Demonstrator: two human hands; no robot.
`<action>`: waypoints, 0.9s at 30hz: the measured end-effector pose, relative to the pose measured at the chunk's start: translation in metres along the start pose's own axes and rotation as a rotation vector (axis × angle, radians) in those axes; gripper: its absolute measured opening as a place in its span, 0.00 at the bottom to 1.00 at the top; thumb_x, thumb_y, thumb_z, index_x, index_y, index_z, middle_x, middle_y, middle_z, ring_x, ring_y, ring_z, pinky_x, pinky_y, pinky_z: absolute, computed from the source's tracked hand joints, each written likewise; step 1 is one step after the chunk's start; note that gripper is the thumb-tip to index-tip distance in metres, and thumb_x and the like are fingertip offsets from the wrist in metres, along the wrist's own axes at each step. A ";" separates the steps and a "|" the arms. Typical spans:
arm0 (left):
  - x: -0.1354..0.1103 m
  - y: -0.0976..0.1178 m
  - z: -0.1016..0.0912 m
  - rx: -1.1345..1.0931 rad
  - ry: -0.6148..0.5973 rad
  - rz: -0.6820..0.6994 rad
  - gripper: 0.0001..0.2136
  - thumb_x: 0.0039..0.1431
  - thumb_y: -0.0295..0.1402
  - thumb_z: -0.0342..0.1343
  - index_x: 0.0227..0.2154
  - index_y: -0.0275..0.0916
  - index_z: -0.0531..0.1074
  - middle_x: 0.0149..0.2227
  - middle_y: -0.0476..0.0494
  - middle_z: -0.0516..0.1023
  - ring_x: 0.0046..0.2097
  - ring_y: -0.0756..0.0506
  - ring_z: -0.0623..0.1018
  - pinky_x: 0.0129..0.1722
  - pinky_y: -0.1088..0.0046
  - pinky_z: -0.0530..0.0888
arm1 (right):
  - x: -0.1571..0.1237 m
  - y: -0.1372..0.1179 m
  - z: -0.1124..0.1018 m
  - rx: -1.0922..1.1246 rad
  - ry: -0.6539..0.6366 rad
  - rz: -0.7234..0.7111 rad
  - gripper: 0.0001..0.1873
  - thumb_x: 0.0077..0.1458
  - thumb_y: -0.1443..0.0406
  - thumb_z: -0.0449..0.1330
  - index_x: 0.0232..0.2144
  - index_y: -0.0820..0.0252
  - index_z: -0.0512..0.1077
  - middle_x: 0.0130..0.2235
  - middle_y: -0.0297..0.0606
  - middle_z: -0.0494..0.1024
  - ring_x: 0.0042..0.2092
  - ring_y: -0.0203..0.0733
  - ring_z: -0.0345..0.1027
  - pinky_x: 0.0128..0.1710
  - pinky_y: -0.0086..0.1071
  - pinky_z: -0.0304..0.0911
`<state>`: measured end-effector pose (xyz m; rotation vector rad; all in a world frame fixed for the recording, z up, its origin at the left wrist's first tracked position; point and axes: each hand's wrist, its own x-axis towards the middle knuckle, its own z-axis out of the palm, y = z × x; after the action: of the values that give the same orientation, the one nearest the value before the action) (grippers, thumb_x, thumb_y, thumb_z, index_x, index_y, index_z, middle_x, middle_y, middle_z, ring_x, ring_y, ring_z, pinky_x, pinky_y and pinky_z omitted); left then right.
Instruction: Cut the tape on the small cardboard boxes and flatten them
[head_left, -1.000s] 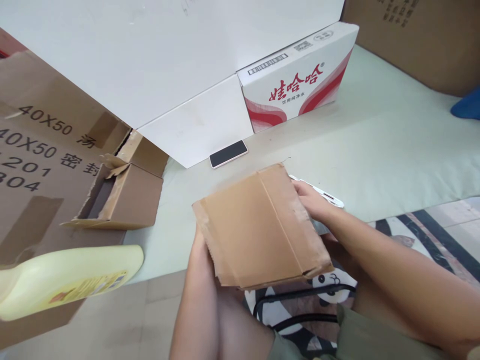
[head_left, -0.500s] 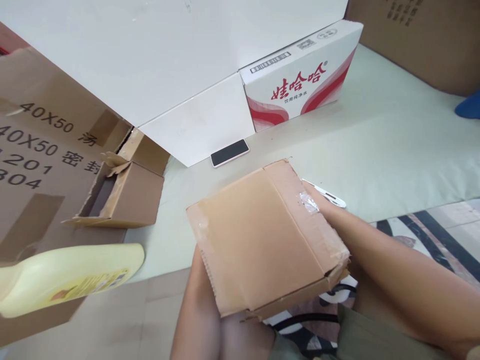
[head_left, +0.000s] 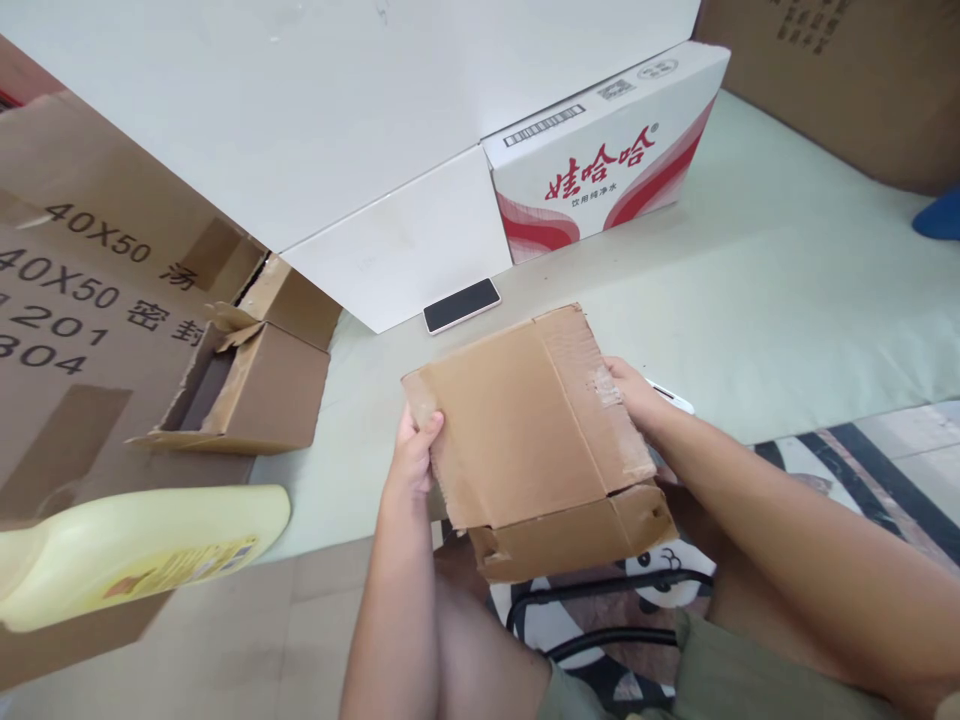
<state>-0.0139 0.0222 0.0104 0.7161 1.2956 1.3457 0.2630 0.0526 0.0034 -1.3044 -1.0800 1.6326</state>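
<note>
Between my hands is a small brown cardboard box (head_left: 525, 430) with torn tape on its flaps, raised above my lap. My left hand (head_left: 411, 455) grips its left edge, thumb over the top face. My right hand (head_left: 637, 395) clasps the right side, its fingers partly hidden behind the box. A near flap hangs loose at the bottom edge.
An open small carton (head_left: 240, 395) lies at left beside a large printed brown box (head_left: 82, 300). A yellow bottle (head_left: 135, 550) lies lower left. A phone (head_left: 461, 305) rests by a white box (head_left: 337, 130) and a red-printed case (head_left: 607, 160). A white tool (head_left: 671, 400) shows behind my right hand.
The box has turned and lifted slightly away from me, showing its near flap. My left hand shifted up so its thumb now lies over the box's left edge.
</note>
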 end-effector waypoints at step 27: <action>0.034 -0.007 -0.030 -0.056 0.296 0.256 0.20 0.55 0.44 0.58 0.49 0.44 0.72 0.51 0.40 0.79 0.61 0.40 0.72 0.56 0.61 0.74 | -0.001 0.009 0.031 0.058 -0.236 0.003 0.18 0.48 0.54 0.64 0.36 0.61 0.74 0.31 0.39 0.79 0.20 0.32 0.61 0.18 0.29 0.56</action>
<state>-0.0474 0.0444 -0.0113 0.6787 1.4254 1.7395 0.2320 0.0439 -0.0014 -1.0957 -1.1596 1.8404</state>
